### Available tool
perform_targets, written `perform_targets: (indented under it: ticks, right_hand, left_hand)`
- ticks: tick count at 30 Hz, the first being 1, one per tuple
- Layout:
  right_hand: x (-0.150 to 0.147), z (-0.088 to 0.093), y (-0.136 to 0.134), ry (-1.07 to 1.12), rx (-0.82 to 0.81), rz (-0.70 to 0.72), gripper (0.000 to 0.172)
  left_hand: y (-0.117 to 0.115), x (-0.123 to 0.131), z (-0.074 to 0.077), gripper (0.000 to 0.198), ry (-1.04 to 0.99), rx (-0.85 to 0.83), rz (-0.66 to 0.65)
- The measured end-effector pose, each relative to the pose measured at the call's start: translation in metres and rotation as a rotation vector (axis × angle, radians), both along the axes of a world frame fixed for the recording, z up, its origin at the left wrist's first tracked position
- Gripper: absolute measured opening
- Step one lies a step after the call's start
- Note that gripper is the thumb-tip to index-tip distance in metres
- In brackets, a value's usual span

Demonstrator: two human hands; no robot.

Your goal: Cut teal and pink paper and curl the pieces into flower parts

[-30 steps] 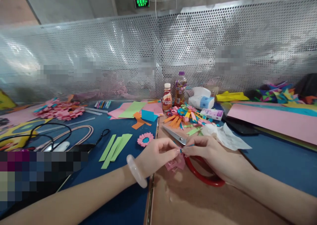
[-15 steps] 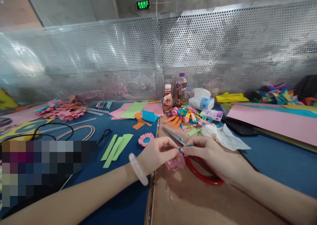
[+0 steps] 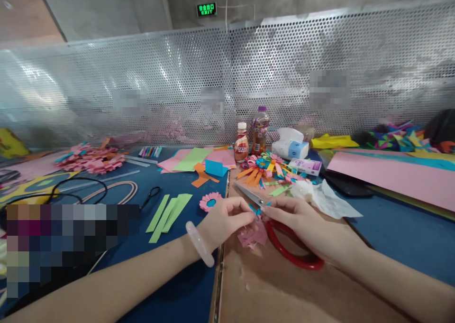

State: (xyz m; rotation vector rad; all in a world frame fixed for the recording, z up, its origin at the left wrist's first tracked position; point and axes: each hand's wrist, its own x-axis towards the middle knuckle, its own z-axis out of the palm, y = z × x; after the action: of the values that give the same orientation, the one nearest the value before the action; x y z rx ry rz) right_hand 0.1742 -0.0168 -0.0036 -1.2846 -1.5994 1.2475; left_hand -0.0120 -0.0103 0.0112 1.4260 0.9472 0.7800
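Note:
My left hand (image 3: 227,218), with a pale bangle (image 3: 199,244) at the wrist, pinches a small piece of blue paper (image 3: 257,209). My right hand (image 3: 302,221) has its thumb and fingertips closed on the same blue piece from the other side. Just under the fingers is crumpled pink paper (image 3: 253,236); whether it is held or lies on the table I cannot tell. Red-handled scissors (image 3: 296,260) lie beneath my right hand, blades pointing away to the left. A pink paper flower with a blue centre (image 3: 211,202) lies just beyond my left hand.
Green paper strips (image 3: 167,218) lie left of my hands. Farther back are paper bows and ribbons (image 3: 266,166), a crumpled tissue (image 3: 329,199), two bottles (image 3: 241,145), a tissue pack (image 3: 290,145) and pink sheets (image 3: 394,178). A perforated metal panel (image 3: 149,76) stands behind.
The blue paper has shifted between the fingertips and more of it shows now. Both hands stay in nearly the same place; the view has moved very slightly.

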Motion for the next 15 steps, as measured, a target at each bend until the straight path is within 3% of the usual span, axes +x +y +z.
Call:
perform_targets:
  ticks: [8, 15]
  right_hand:
    - [-0.002, 0.011, -0.003, -0.092, 0.123, 0.157, 0.024]
    - [-0.002, 0.010, -0.005, -0.191, 0.191, 0.162, 0.028]
  left_hand:
    - [-0.001, 0.001, 0.003, 0.017, 0.037, 0.008, -0.031]
    - [-0.001, 0.001, 0.001, 0.022, 0.016, -0.034, -0.063]
